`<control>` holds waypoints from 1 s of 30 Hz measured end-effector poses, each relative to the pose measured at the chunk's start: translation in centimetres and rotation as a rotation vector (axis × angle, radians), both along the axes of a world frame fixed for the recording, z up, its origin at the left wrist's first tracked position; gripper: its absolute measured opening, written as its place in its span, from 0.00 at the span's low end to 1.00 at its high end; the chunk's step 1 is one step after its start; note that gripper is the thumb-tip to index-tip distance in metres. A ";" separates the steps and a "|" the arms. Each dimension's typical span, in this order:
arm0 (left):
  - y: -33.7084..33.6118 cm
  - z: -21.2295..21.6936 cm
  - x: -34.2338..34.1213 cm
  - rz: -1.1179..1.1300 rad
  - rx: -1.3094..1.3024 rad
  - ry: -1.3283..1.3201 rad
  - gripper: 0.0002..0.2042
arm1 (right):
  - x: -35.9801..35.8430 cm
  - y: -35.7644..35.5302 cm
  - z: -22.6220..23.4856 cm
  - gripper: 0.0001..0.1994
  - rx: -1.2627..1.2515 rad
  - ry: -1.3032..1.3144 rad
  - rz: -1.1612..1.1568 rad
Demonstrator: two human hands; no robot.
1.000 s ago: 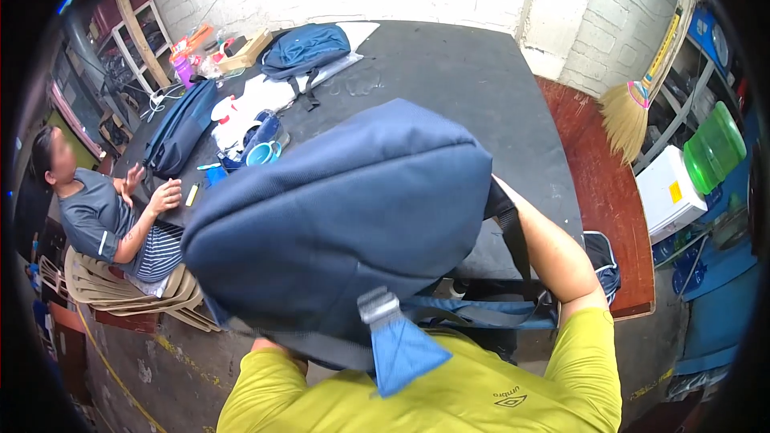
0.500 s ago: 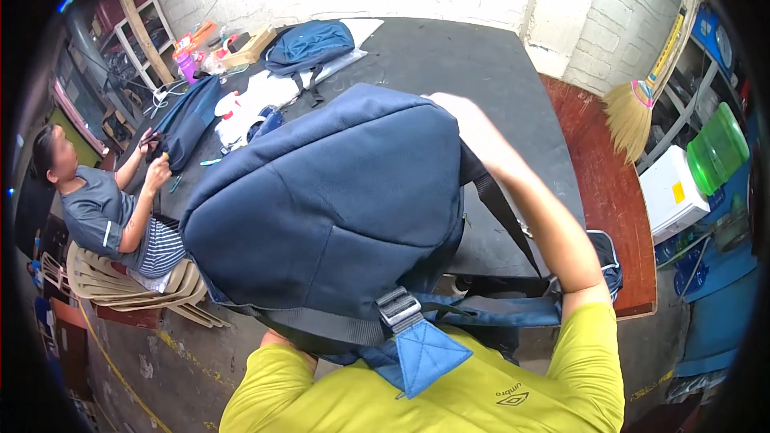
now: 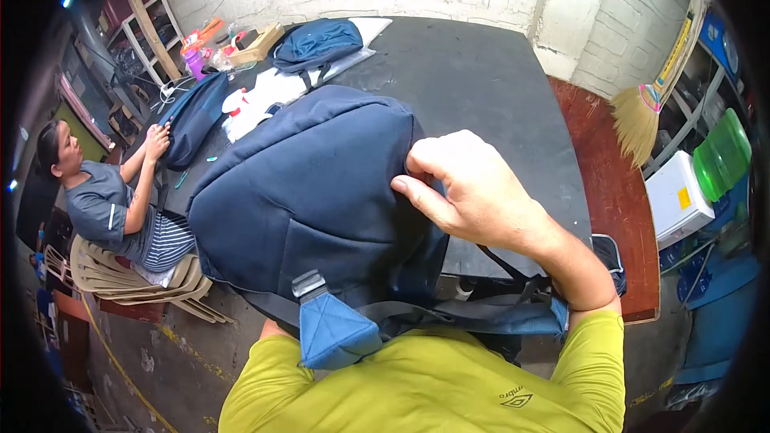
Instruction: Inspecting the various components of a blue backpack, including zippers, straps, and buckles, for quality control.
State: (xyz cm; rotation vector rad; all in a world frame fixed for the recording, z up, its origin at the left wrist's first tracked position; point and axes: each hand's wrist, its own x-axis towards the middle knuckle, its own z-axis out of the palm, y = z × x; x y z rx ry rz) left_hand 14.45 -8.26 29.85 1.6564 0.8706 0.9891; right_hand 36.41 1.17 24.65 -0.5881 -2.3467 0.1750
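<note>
Pinching the side edge of the navy backpack near its upper right corner, the person's right hand has thumb and forefinger closed on the fabric, the remaining fingers curled. The left hand is hidden beneath the backpack; I cannot tell the state of its fingers. The backpack is before the person's chest, at the near side of the black table; its underside is out of my sight. For good handling, I judge, support the weight from below, grip the edge close to the seam, and avoid dragging at the stitching. Keep the strap with the blue patch clear of the working fingers, as it could snag. The tabletop is dark and matt, with a second blue bag at the far side. To the left, a co-worker sits on stacked beige chairs, both hands at another dark bag. A reddish wooden bench flanks the table's right side; beyond it are a straw broom and a green water jug on a white dispenser.
</note>
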 end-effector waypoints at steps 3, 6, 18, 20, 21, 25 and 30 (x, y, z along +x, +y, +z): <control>-0.1 -0.1 -0.2 -0.006 0.003 -0.019 0.16 | -0.1 0.3 -0.4 0.11 -0.045 -0.015 0.033; -0.1 -0.3 -0.4 -0.007 0.006 -0.038 0.16 | 0.2 0.9 -0.7 0.11 -0.081 -0.002 0.060; -1.9 -1.6 -2.4 0.081 0.016 -0.117 0.17 | 2.7 7.4 0.5 0.12 -0.236 0.365 0.104; -2.1 -1.8 -2.7 0.092 0.017 -0.128 0.17 | 1.5 7.3 0.2 0.11 -0.142 0.229 0.103; -2.1 -2.0 -2.7 0.093 0.018 -0.134 0.17 | 1.5 6.8 0.5 0.09 -0.188 0.146 0.063; -1.9 -2.4 -2.8 0.071 0.029 -0.157 0.17 | 3.6 9.1 -1.4 0.11 -0.419 0.279 0.079; -1.3 -2.9 -2.8 0.040 0.044 -0.181 0.17 | 6.7 10.6 -2.0 0.11 -0.677 0.172 -0.035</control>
